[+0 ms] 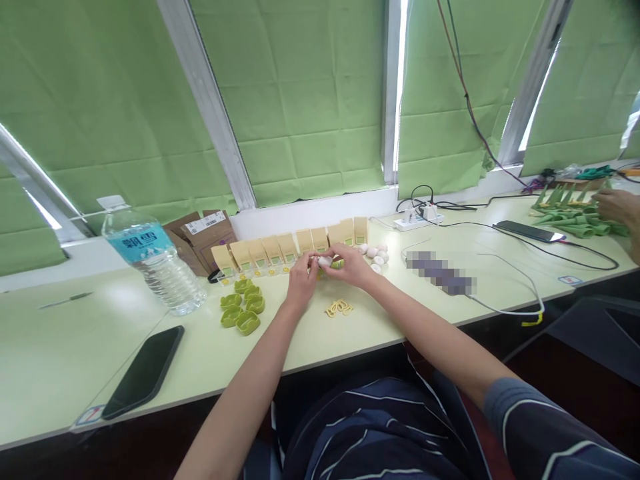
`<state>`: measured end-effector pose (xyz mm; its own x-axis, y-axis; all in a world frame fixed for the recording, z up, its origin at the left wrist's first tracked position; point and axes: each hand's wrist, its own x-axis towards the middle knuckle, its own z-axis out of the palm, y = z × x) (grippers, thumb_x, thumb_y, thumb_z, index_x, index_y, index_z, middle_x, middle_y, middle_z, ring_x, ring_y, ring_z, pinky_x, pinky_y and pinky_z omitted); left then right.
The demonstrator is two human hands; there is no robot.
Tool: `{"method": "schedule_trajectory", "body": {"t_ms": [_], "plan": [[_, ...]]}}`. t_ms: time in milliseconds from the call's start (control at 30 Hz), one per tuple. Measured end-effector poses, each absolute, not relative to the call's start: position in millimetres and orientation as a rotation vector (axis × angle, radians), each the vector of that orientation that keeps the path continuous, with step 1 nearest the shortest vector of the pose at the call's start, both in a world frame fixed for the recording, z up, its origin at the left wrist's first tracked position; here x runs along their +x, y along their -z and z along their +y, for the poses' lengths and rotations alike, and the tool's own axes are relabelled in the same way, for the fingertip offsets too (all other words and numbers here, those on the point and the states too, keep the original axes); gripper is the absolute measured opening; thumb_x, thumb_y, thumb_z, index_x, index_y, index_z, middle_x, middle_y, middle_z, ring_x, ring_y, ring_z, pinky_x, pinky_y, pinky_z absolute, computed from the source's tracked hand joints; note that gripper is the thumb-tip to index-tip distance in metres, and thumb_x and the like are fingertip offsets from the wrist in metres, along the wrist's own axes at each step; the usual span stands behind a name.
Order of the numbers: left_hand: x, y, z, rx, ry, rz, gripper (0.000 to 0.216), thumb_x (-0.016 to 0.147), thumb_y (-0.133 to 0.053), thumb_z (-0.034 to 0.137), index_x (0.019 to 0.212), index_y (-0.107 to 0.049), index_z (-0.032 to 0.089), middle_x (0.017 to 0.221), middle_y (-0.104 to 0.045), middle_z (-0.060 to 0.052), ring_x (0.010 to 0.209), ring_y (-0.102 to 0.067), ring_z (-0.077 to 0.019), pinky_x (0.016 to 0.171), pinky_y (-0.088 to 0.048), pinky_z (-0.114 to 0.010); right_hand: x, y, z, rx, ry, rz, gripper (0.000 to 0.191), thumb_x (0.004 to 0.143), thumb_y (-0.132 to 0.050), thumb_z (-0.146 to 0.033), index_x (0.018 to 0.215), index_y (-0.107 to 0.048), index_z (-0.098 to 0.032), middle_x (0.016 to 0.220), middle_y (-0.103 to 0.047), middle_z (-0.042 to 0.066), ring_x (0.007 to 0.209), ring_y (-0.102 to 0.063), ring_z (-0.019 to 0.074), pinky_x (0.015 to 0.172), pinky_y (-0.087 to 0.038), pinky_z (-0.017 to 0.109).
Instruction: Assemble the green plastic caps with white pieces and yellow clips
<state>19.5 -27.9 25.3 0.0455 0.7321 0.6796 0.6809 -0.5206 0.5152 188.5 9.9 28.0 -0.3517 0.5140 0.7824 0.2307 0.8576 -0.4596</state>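
- The left hand (301, 270) and right hand (353, 265) meet over the far middle of the pale table (60, 347), fingertips nearly touching.
- The left fingers are pinched on a small white oval piece (325, 261), held just above the tabletop.
- The right fingers are closed on a small green piece (339, 265), pressed against the white one. How the two parts fit is too small to tell.
- Just behind the hands is a row of tan cards (290, 248) standing on edge.
- Green oval shells (243, 308) lie in a cluster left of the hands, with yellow rings (339, 307) nearer the person.
- More white ovals (377, 255) sit just right of the right hand.
- A water bottle (150, 257) and a black phone (144, 372) are on the left.
- At the far right, another person's hand (617, 205) rests by a heap of green parts (575, 219).
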Motion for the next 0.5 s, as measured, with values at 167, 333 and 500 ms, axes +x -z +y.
{"method": "schedule_trajectory", "body": {"t_ms": [167, 333, 500], "plan": [[20.8, -24.7, -28.4, 2.171, -1.471, 1.522, 0.026, 0.098, -0.039, 0.034, 0.105, -0.059, 0.020, 0.095, -0.070, -0.007, 0.085, -0.063, -0.0193, 0.080, -0.046, -0.032, 188.3, -27.6, 9.6, -0.526, -0.316, -1.944, 0.011, 0.079, -0.065, -0.026, 0.089, -0.064, -0.021, 0.090, -0.067, 0.004, 0.085, -0.063, 0.0183, 0.077, -0.057, 0.032], [21.2, -25.1, -29.2, 2.163, -1.438, 1.514, 0.025, 0.098, -0.038, 0.034, 0.105, -0.058, 0.021, 0.095, -0.069, -0.006, 0.083, -0.062, -0.0188, 0.078, -0.045, -0.032, 189.1, -29.6, 7.8, -0.531, -0.282, -1.972, 0.008, 0.079, -0.065, -0.024, 0.085, -0.061, -0.021, 0.087, -0.063, 0.004, 0.083, -0.061, 0.0177, 0.074, -0.055, 0.031], [19.9, -25.8, -29.7, 2.174, -1.427, 1.471, 0.025, 0.099, -0.038, 0.037, 0.105, -0.058, 0.021, 0.094, -0.069, -0.005, 0.083, -0.062, -0.0180, 0.077, -0.045, -0.031, 191.1, -29.8, 8.8, -0.529, -0.238, -2.015, 0.007, 0.078, -0.064, -0.022, 0.085, -0.062, -0.021, 0.086, -0.061, 0.003, 0.080, -0.059, 0.0171, 0.074, -0.053, 0.030]]}}
